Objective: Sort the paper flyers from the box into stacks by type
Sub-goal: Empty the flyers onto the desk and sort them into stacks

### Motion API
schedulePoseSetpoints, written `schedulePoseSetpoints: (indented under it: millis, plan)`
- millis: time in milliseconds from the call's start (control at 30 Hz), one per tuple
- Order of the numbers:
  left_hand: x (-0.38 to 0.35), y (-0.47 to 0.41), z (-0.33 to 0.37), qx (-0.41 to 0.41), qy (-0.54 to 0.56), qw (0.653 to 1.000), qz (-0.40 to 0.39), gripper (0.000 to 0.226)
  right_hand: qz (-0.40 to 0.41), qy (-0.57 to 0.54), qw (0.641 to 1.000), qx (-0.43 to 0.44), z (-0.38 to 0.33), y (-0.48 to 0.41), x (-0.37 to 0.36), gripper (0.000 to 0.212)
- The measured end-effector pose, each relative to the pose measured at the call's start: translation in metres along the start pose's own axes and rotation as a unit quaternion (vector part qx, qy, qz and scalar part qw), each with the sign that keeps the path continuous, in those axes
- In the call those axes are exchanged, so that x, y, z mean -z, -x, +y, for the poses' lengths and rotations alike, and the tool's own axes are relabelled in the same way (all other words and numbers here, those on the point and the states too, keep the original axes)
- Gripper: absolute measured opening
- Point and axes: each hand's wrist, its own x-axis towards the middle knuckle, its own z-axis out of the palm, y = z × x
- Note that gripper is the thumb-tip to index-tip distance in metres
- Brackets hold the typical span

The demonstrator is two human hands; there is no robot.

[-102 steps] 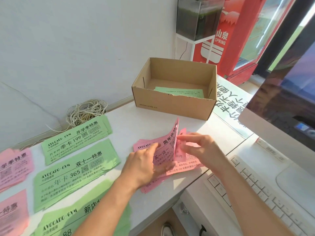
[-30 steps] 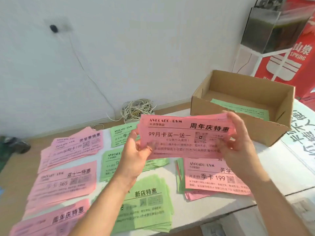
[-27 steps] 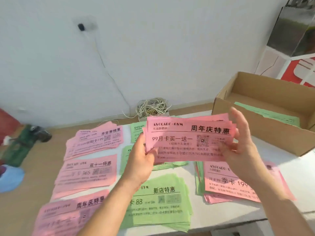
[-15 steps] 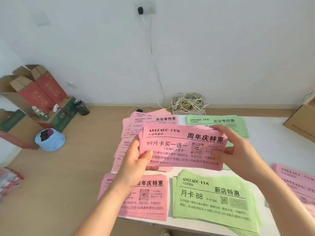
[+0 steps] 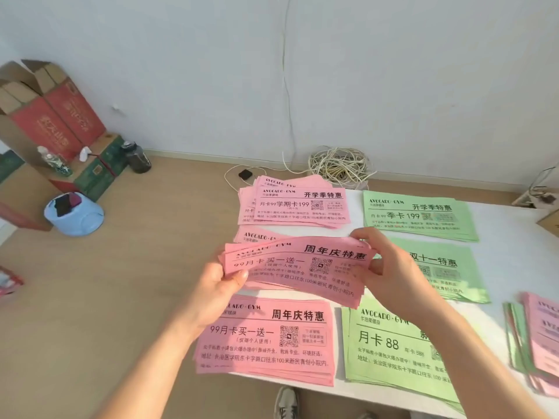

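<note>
Both my hands hold a small bundle of pink flyers [image 5: 298,267] above the table. My left hand [image 5: 220,293] pinches its left end, my right hand [image 5: 393,275] grips its right end. Just below lies a pink stack [image 5: 266,340] with the same heading. A second pink stack [image 5: 298,205] lies at the back, and a third pink stack [image 5: 257,237] is mostly hidden under the bundle. Green stacks lie at the back right [image 5: 419,216], middle right [image 5: 447,270] and front right [image 5: 393,349]. A corner of the cardboard box [image 5: 550,222] shows at the right edge.
A mixed pile of pink and green flyers [image 5: 535,337] lies at the right edge of the white table [image 5: 514,249]. A coil of cable [image 5: 340,167] sits by the wall. On the floor at left stand red cartons [image 5: 45,116] and a blue bin [image 5: 74,214].
My view has swung left, away from the box. Both hands have carried the pink bundle over and lowered it flatter, close above the matching pink stack at the table's left front.
</note>
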Motion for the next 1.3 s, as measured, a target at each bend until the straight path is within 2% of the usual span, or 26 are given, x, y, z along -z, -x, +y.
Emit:
schedulePoseSetpoints:
  millis: [100, 167, 267, 367, 433, 500, 533, 633, 667, 733, 767, 800, 867, 933, 1000, 1067, 1167, 1300]
  plan:
    - [0.001, -0.001, 0.002, -0.010, -0.006, 1.000, 0.011, 0.025, 0.004, 0.053, 0.998, 0.019, 0.000, 0.003, -0.010, 0.058]
    - [0.004, 0.000, -0.002, -0.003, -0.002, 0.999, 0.033, 0.024, -0.010, 0.044, 0.999, 0.021, -0.002, 0.005, -0.011, 0.065]
    - [0.013, 0.011, -0.010, 0.031, -0.002, 0.998, 0.058, 0.030, -0.079, -0.030, 0.996, -0.011, -0.004, 0.007, -0.015, 0.065]
    - [0.019, 0.030, -0.017, 0.063, 0.008, 0.997, 0.032, 0.039, -0.152, -0.041, 0.986, -0.053, -0.003, 0.010, -0.028, 0.058]
    - [0.024, 0.040, -0.030, 0.089, -0.035, 0.995, 0.029, 0.055, -0.194, -0.008, 0.979, -0.065, -0.001, 0.012, -0.043, 0.054]
    - [0.029, 0.048, -0.046, 0.094, -0.149, 0.984, 0.042, 0.074, -0.208, 0.031, 0.975, -0.075, 0.002, 0.015, -0.058, 0.051]
    - [0.029, 0.051, -0.052, 0.088, -0.227, 0.969, 0.045, 0.080, -0.207, 0.052, 0.974, -0.080, 0.003, 0.016, -0.064, 0.050]
    - [0.028, 0.057, -0.054, 0.008, -0.472, 0.880, 0.059, 0.088, -0.188, 0.111, 0.972, -0.092, 0.004, 0.017, -0.077, 0.049]
    - [0.028, 0.056, -0.055, -0.028, -0.503, 0.862, 0.049, 0.089, -0.173, 0.141, 0.971, -0.086, 0.003, 0.018, -0.079, 0.051]
    - [0.025, 0.054, -0.053, -0.091, -0.514, 0.853, -0.021, 0.093, -0.135, 0.221, 0.965, -0.047, 0.001, 0.021, -0.082, 0.053]
    - [0.022, 0.054, -0.054, -0.119, -0.521, 0.842, -0.068, 0.094, -0.121, 0.260, 0.958, -0.023, -0.001, 0.023, -0.083, 0.058]
    - [0.017, 0.052, -0.055, -0.154, -0.545, 0.818, -0.104, 0.091, -0.117, 0.288, 0.950, -0.004, -0.003, 0.025, -0.083, 0.068]
    - [0.008, 0.047, -0.057, -0.214, -0.612, 0.749, -0.136, 0.091, -0.148, 0.312, 0.938, 0.031, -0.008, 0.030, -0.085, 0.091]
    - [0.003, 0.042, -0.064, -0.202, -0.637, 0.725, -0.166, 0.102, -0.200, 0.335, 0.918, 0.063, -0.011, 0.035, -0.088, 0.107]
    - [0.000, 0.038, -0.070, -0.203, -0.630, 0.732, -0.160, 0.101, -0.234, 0.365, 0.898, 0.078, -0.010, 0.039, -0.093, 0.116]
    - [-0.001, 0.038, -0.071, -0.192, -0.605, 0.756, -0.163, 0.096, -0.240, 0.392, 0.884, 0.087, -0.006, 0.041, -0.099, 0.119]
    - [-0.002, 0.039, -0.068, -0.187, -0.583, 0.773, -0.164, 0.091, -0.211, 0.401, 0.885, 0.106, -0.001, 0.042, -0.102, 0.115]
    - [-0.003, 0.039, -0.058, -0.158, -0.578, 0.778, -0.189, 0.098, -0.190, 0.385, 0.893, 0.133, 0.003, 0.042, -0.102, 0.109]
